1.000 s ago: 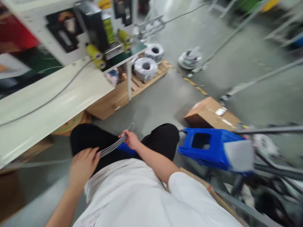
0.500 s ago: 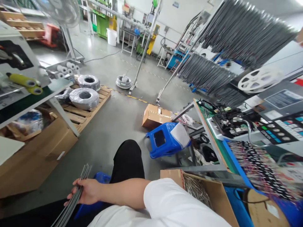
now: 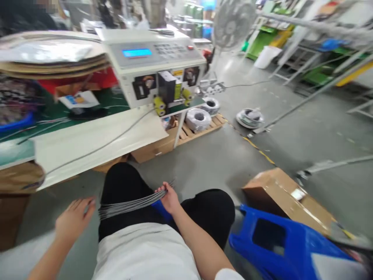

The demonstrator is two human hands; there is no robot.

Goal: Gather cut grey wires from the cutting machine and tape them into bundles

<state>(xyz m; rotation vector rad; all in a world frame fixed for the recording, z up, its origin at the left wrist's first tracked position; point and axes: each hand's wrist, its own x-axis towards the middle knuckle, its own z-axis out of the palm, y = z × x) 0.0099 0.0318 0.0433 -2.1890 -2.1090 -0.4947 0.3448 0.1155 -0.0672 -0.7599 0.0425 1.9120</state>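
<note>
1. Across the person's lap lies a bundle of grey cut wires [image 3: 131,205], stretched crosswise over the black trousers, its far end fanning out a little past the right hand [image 3: 169,197].
2. That right hand is closed around the bundle near its right end, fingers curled over the top and the wires running out leftward from the grip.
3. Just off the bundle's left end, the left hand [image 3: 74,219] hangs with fingers spread wide, holding nothing; its fingertips are near the wire ends, but blur hides whether they touch.
4. Beyond the knees stands a white workbench [image 3: 87,140] with a single grey cable trailing over it to a wire-cutting machine [image 3: 157,66] with a blue display.
5. Behind that, wire coils [image 3: 199,118] rest on a wooden pallet.
6. By the right knee sit a blue plastic stool [image 3: 279,245] and a cardboard box [image 3: 288,198].
</note>
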